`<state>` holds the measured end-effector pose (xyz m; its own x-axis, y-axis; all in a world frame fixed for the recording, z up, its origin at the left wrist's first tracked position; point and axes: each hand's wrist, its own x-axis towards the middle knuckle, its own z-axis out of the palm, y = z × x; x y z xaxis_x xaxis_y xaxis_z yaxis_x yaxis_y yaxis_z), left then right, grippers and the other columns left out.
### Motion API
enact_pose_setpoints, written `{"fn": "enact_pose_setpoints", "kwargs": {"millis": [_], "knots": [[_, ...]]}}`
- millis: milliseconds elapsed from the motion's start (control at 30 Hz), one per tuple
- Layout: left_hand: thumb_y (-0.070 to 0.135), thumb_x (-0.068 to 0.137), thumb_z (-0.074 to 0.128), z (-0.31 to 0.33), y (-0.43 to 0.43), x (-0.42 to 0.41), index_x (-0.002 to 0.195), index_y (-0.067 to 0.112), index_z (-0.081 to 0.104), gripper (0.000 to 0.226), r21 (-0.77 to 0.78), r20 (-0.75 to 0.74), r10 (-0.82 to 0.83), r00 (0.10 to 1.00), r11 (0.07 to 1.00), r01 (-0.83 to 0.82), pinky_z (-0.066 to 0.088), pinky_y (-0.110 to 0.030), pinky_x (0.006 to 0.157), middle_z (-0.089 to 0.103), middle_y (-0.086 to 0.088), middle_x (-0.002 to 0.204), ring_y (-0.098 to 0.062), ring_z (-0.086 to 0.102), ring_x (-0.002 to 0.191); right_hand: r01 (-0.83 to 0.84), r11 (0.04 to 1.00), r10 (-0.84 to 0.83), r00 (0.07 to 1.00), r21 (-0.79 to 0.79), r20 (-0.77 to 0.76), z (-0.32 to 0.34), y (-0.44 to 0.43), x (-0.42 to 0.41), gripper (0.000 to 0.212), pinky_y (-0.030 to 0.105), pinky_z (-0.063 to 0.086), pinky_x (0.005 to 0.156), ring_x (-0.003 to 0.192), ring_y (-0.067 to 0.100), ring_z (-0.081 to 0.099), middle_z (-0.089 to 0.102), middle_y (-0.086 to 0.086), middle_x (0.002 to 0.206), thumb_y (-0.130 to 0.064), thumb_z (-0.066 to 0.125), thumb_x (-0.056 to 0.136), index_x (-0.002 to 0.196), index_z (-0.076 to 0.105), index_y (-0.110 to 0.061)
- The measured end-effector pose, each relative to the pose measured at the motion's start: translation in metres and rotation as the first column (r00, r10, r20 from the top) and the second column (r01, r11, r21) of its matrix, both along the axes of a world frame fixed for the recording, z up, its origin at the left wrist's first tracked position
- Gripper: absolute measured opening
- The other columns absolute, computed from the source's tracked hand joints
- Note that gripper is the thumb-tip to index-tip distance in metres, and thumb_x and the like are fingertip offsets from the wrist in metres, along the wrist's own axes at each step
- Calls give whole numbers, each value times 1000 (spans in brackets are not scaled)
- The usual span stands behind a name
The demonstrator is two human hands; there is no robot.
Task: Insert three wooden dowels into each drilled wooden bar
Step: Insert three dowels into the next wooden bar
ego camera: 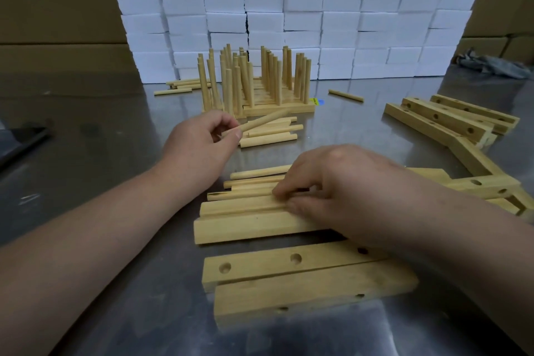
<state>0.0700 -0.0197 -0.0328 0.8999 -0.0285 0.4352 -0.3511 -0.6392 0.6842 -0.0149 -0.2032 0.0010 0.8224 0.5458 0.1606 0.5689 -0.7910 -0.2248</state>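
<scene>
- On the steel table, at 12 o'clock, the finished bars sit side by side, their dowels standing upright in a dense cluster.
- At about 11 o'clock from the middle, the left hand pinches one dowel by its near end between thumb and curled fingers. The dowel is lifted, slanting toward 2 o'clock above a small pile of loose dowels.
- Just past the middle, toward 4 o'clock, the right hand is palm down with fingers bent. Its tips rest on a row of lying dowels at the edge of a plain-faced bar. Whether it grips one, I cannot tell.
- At 6 o'clock a drilled bar lies flat, round holes facing up, touching the nearest bar along its long side.
- Between 2 and 3 o'clock a heap of bars lies criss-crossed.
- At 1 o'clock a single stray dowel lies alone; at 11 o'clock a few spare dowels lie flat.
- Behind everything, at 12 o'clock, rises a wall of white foam blocks, with cardboard boxes at 10 o'clock.
</scene>
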Motion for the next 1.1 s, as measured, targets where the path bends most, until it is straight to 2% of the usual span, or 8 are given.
{"fn": "enact_pose_setpoints", "kwargs": {"millis": [67,233,367,567,700,800,900,1100], "knots": [[27,87,58,0,0,-2,75,35,58,15,-7,23,-2,1000,1000,2,33,-22,53,51,12,66,-2,45,59,-27,999,27,1000,-38,-3,0,1,-1,32,17,38,83,102,-2,49,57,-22,114,-42,54,87,118,59,-39],[28,87,58,-1,-1,-2,75,36,58,15,10,25,-14,1000,1000,14,33,-22,54,52,12,67,2,46,60,-24,998,25,999,-50,22,-1,2,-2,46,16,33,74,101,-1,43,50,-22,112,-55,58,77,121,53,-41],[28,87,58,-3,-1,-1,75,38,57,15,22,26,-18,999,1000,18,33,-21,54,53,13,69,4,47,61,-7,997,6,1000,-83,-9,-3,1,-2,52,19,32,74,99,0,42,49,-22,119,-55,59,78,126,44,-43],[27,87,58,-3,0,-1,77,38,57,15,29,41,-36,999,999,35,33,-20,55,53,14,69,11,46,61,-24,994,26,1000,-103,16,-2,0,-2,42,1,16,69,110,-4,37,44,-27,124,-51,60,80,121,52,-46],[27,87,58,-2,0,-1,80,36,59,11,44,47,-39,998,998,37,32,-20,54,53,14,70,0,47,63,-20,998,21,1000,-58,11,0,1,-4,21,1,23,65,95,-7,42,51,-26,114,-46,61,82,102,63,-42],[27,87,58,-3,0,-1,80,37,58,12,47,55,-43,998,998,40,34,-21,55,53,14,71,-2,48,65,-16,999,16,1000,-42,-5,0,1,-3,14,2,25,66,95,-7,41,50,-26,113,-44,61,82,95,62,-42],[27,87,59,-3,0,0,82,35,59,10,41,55,-41,998,998,38,35,-21,56,54,13,72,-2,48,66,-23,996,21,1000,-82,-19,-2,0,-2,19,3,22,67,101,-5,40,47,-24,118,-49,61,79,95,54,-43],[25,88,58,-3,0,0,75,37,57,18,19,63,-48,997,999,47,35,-22,56,55,12,71,-1,48,64,-6,993,4,1000,-116,-13,-5,-1,0,24,2,20,64,103,-4,34,44,-24,122,-52,61,78,97,56,-39]]}}
